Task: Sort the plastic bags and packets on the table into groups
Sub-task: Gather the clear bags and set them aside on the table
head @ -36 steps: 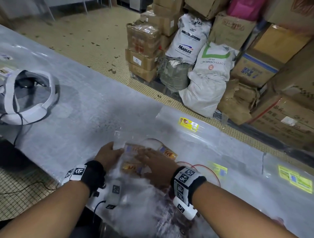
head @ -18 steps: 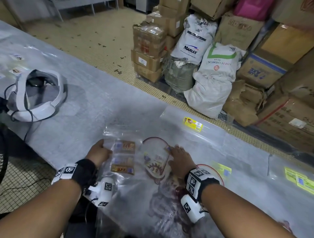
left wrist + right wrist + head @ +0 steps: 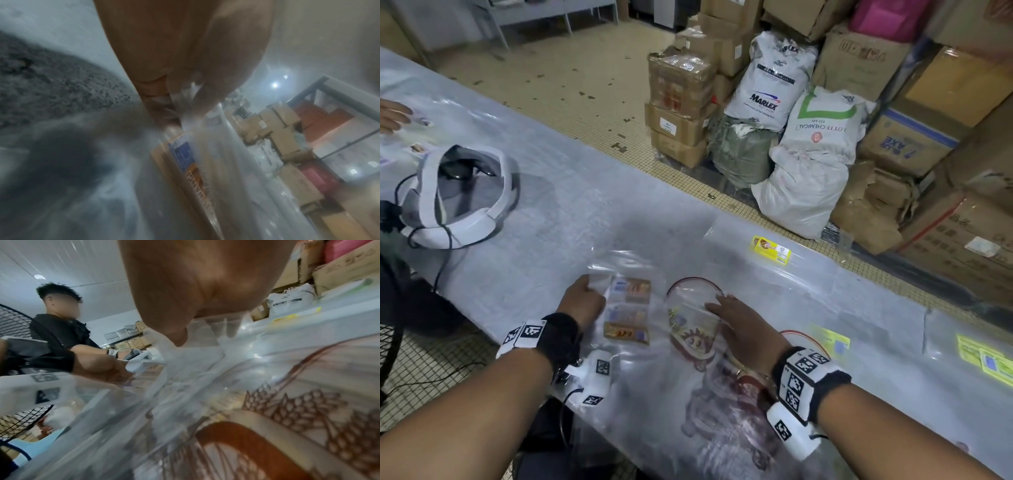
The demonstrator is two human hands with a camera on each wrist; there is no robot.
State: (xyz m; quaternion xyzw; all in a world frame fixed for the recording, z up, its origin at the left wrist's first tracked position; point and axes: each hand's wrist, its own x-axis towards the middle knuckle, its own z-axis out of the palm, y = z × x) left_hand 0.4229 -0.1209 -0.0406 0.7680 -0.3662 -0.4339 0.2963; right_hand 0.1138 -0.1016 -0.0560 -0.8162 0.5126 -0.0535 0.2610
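Cardboard boxes and sacks crowd the floor behind the grey desk (image 3: 571, 205), where the left hand (image 3: 582, 301) pinches the clear orange-labelled bag (image 3: 628, 313) near the front edge, so I'd slide it slowly while the flat right hand (image 3: 743, 329) pins the clear red-printed bag (image 3: 693, 329).

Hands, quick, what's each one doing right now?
Left hand: fingers curled, gripping the edge of the clear plastic bag with brown labels.
Right hand: open, fingers flat, pressing on the clear plastic bag with a red cartoon print.
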